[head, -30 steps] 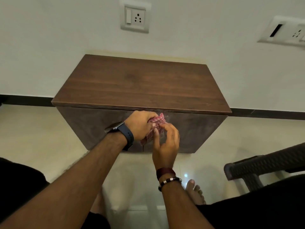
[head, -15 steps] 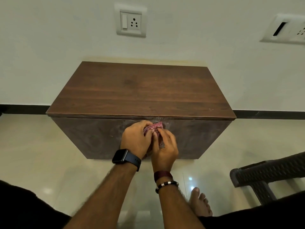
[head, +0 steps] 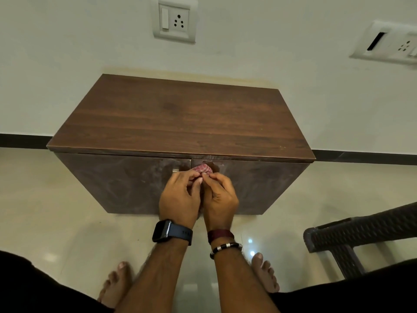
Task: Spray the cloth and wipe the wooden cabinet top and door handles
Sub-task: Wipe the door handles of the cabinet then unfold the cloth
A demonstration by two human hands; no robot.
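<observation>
A low dark wooden cabinet [head: 180, 118] stands against the white wall, its bare top facing me. Two doors [head: 117, 184] meet at a centre seam below the top. A small metal handle [head: 175, 170] shows on the left door beside the seam. A bunched red-and-white checked cloth [head: 203, 169] sits just right of the seam near the top edge, covering whatever is under it. My left hand [head: 180, 199] and my right hand [head: 220, 197] both pinch the cloth with their fingertips, side by side against the door fronts. No spray bottle is in view.
A dark woven plastic chair [head: 361, 231] stands at the right on the glossy tiled floor. My bare feet [head: 264, 272] are close in front of the cabinet. Wall sockets [head: 174, 20] sit above it, with another plate [head: 388, 44] at the upper right.
Both hands have drawn together over the centre seam and the cloth is more tightly bunched, with less of it showing. The view has moved closer and more squarely over the cabinet.
</observation>
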